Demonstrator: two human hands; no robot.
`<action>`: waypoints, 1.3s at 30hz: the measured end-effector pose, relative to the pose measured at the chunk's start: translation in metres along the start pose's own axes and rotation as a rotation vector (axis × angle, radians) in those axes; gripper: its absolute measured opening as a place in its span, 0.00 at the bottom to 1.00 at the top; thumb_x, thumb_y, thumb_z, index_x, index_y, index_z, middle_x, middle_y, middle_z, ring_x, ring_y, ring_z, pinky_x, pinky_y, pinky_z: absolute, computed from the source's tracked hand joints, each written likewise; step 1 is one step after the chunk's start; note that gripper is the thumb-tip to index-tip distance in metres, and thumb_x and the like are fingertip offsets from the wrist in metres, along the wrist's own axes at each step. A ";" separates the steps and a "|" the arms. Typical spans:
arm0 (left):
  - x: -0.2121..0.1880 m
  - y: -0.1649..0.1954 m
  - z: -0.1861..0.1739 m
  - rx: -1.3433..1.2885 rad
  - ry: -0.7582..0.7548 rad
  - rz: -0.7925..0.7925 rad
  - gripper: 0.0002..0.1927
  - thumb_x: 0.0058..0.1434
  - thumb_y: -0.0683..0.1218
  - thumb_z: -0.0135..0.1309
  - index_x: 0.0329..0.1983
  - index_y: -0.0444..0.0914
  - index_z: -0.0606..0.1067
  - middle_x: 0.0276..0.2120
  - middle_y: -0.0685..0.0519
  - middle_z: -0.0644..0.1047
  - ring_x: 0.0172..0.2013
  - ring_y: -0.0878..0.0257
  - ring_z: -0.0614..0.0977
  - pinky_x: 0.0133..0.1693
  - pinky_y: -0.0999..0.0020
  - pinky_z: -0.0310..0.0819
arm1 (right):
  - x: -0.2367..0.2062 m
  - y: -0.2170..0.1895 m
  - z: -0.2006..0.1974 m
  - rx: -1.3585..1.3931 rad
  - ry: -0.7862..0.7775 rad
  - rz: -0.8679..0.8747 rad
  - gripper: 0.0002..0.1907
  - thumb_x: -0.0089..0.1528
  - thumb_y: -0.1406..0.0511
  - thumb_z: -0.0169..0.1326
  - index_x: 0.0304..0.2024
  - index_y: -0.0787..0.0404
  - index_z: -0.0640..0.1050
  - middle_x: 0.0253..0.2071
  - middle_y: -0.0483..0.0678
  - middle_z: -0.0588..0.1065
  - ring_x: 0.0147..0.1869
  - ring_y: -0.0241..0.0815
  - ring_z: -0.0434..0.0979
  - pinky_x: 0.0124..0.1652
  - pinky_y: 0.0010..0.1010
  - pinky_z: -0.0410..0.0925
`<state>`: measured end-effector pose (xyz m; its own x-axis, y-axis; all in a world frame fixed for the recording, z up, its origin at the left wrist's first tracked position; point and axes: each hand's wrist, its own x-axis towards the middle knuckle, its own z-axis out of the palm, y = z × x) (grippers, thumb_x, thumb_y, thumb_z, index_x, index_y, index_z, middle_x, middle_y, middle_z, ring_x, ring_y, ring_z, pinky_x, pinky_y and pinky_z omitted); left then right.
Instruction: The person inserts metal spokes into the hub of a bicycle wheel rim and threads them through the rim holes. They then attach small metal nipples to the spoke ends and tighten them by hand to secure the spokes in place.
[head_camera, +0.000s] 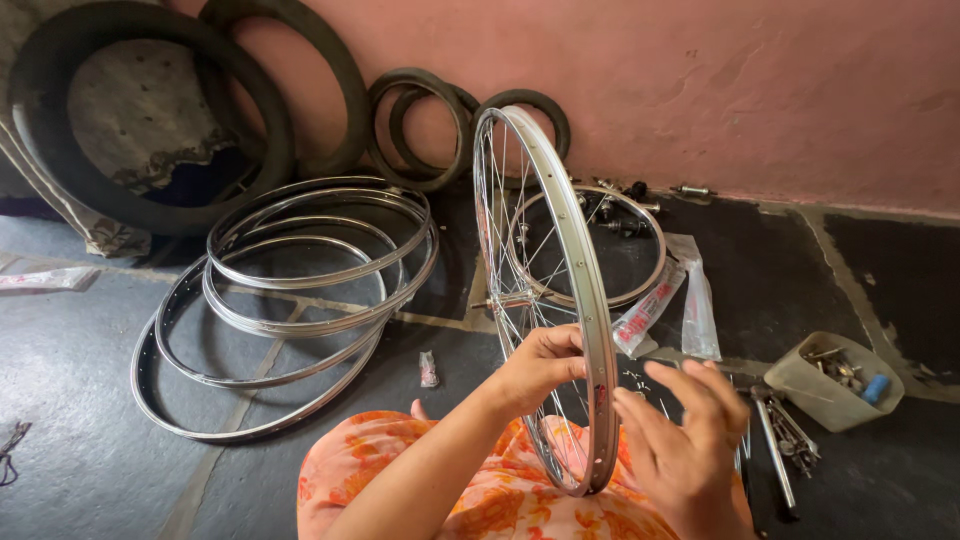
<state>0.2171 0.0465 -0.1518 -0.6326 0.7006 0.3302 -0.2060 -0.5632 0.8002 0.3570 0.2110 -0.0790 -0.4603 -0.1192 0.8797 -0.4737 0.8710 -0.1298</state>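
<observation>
The left hand (540, 362) pinches thin steel spokes inside the upright, shiny spoked bicycle wheel rim (560, 290), which stands on the orange-clad lap, near centre. Holding each spoke close to the rim would probably keep it steady. The right hand (690, 440) hovers just right, fingers spread, palm facing the rim. Bare rims (300, 300) lie far left on the floor.
</observation>
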 end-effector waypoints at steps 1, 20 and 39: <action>0.000 -0.001 0.000 0.011 0.008 0.000 0.03 0.66 0.38 0.60 0.42 0.34 0.79 0.44 0.53 0.80 0.45 0.64 0.82 0.53 0.67 0.76 | 0.005 -0.001 -0.001 -0.007 -0.049 -0.006 0.14 0.55 0.69 0.66 0.43 0.57 0.83 0.56 0.50 0.72 0.66 0.56 0.63 0.65 0.46 0.60; 0.001 -0.005 -0.002 0.016 0.043 0.014 0.03 0.65 0.38 0.61 0.41 0.34 0.80 0.47 0.53 0.79 0.49 0.64 0.80 0.56 0.66 0.73 | 0.008 -0.002 0.001 0.085 -0.131 0.033 0.20 0.52 0.74 0.54 0.47 0.60 0.82 0.60 0.56 0.67 0.68 0.58 0.61 0.66 0.47 0.56; 0.000 -0.005 0.005 0.128 0.002 -0.066 0.13 0.74 0.49 0.53 0.54 0.36 0.77 0.48 0.58 0.77 0.52 0.70 0.75 0.58 0.71 0.68 | -0.008 0.000 0.008 0.177 -0.024 0.179 0.12 0.60 0.73 0.56 0.45 0.57 0.80 0.62 0.53 0.65 0.72 0.54 0.60 0.66 0.42 0.61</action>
<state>0.2216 0.0517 -0.1537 -0.6226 0.7330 0.2739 -0.1505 -0.4556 0.8774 0.3549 0.2085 -0.0895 -0.5651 0.0161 0.8248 -0.5064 0.7826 -0.3622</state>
